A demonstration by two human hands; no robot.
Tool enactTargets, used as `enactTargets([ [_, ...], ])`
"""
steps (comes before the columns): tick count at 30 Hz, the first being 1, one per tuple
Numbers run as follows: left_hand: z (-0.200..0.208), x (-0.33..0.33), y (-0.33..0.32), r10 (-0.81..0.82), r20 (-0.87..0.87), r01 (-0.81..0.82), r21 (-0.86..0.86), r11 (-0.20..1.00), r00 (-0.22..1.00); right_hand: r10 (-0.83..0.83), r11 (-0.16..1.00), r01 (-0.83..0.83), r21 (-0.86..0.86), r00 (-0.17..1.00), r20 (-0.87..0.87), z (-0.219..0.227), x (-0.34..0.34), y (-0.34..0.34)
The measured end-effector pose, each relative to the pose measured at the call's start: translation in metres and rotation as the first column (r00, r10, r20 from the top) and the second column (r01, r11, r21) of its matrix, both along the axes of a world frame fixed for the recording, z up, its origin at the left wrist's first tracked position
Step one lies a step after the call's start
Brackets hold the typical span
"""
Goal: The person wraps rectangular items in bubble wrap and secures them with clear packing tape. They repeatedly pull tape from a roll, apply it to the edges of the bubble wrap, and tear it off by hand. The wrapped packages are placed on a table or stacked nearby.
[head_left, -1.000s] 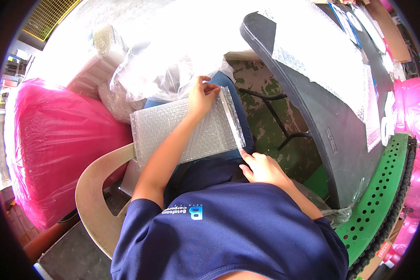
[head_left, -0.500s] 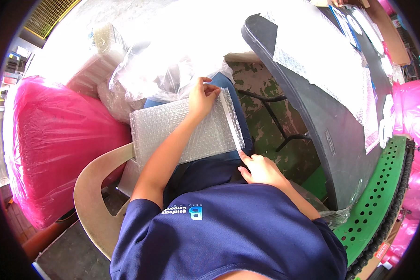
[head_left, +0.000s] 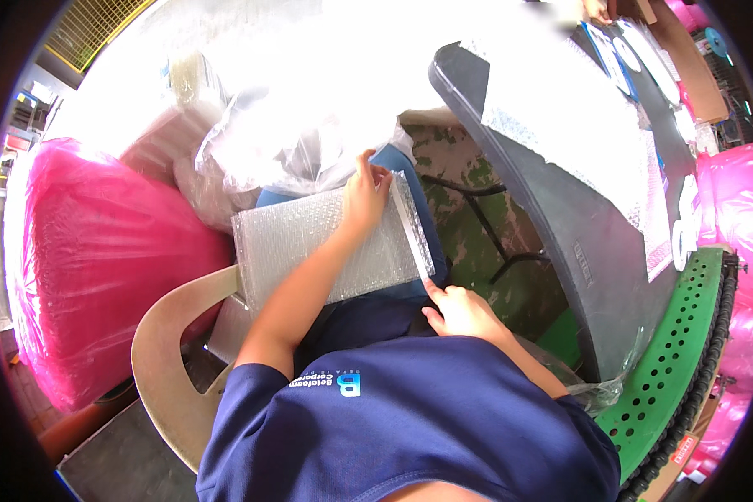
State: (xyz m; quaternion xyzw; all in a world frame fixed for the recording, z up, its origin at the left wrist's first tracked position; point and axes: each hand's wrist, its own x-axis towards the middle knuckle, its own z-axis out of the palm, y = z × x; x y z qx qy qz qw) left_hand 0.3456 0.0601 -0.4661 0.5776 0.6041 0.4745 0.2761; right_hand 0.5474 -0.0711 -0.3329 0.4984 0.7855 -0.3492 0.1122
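Note:
A clear bubble wrap pouch (head_left: 301, 238) lies flat across my lap, a narrow white strip (head_left: 412, 226) running along its right edge. My left hand (head_left: 366, 199) is at the pouch's far right corner, its fingers bent and closed on the edge near the strip's top end. My left forearm crosses over the pouch and covers part of it. At the strip's near end, my right hand (head_left: 464, 312) touches the corner with a stretched index finger, the thumb held apart from it.
A black table (head_left: 552, 197) with bubble wrap sheets (head_left: 560, 125) on it stands at my right, above a green perforated panel (head_left: 673, 351). To the left are a pink plastic-wrapped bundle (head_left: 117, 268) and a beige chair arm (head_left: 155, 335). Clear plastic bags (head_left: 309, 151) lie ahead. Another person's hand (head_left: 596, 10) shows at far right.
The view has shifted slightly, so the pouch and both hands appear a little lower. Both hands keep their places at the strip's two ends. Another person's hand shows more at the far table end.

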Motion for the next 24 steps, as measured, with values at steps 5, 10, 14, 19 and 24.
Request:
enactTargets([
  [5,0.008,0.004,0.000,0.020,0.004,-0.019,-0.093,0.995,1.000,-0.012,1.000,0.012,0.002,1.000,0.015,0.001,-0.001,0.001],
  [10,0.018,-0.002,0.008,-0.046,-0.185,0.022,-0.133,0.991,0.982,-0.003,0.999,0.004,0.037,0.999,-0.044,-0.004,0.003,0.002],
  [14,-0.010,0.000,0.006,-0.179,-0.544,0.179,-0.055,0.982,0.820,0.059,0.998,-0.058,0.026,0.998,-0.028,-0.008,0.003,0.007],
  [19,0.024,0.002,-0.027,-0.273,-0.642,0.269,-0.106,0.957,0.717,0.034,0.999,-0.034,-0.007,0.999,-0.008,0.007,-0.001,0.007],
  [24,0.056,0.004,-0.047,-0.276,-0.717,0.219,-0.173,0.960,0.640,0.000,1.000,0.000,-0.015,1.000,-0.001,0.019,-0.003,0.005],
])
